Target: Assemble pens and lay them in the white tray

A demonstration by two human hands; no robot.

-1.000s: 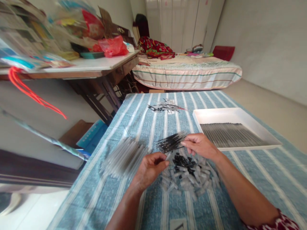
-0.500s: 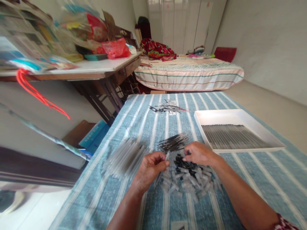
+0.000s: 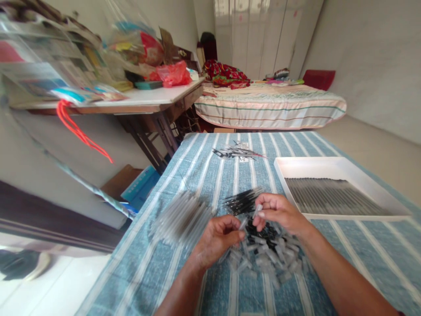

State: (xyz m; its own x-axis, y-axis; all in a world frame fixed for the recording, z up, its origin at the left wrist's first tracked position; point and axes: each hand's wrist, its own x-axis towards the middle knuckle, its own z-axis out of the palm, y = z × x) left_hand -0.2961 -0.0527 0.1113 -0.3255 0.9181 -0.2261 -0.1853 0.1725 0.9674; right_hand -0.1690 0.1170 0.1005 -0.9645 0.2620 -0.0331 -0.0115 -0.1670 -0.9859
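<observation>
My left hand [image 3: 217, 241] is closed in a pinch round a slim translucent pen barrel [image 3: 244, 223], whose end sticks out past the fingertips. Just right of it, my right hand [image 3: 281, 213] pinches a small clear pen cap [image 3: 258, 210]. Below both hands lies a heap of clear caps [image 3: 274, 259], with small black plugs [image 3: 265, 232] at its back edge, partly behind my right fingers. A bundle of dark pen refills [image 3: 241, 201] rests behind the hands. Many clear pen tubes [image 3: 184, 217] lie to the left, blurred.
A white tray [image 3: 311, 163] on the right holds a row of grey pens [image 3: 332, 195]. Loose thin refills [image 3: 237, 152] lie at the back of the striped tablecloth [image 3: 358, 267]. A cluttered desk [image 3: 144, 96] stands left, and a bed [image 3: 269, 107] behind.
My right hand has lifted from the black plugs and now shows a clear cap between its fingertips. My left hand still holds its piece. The view has shifted slightly left.
</observation>
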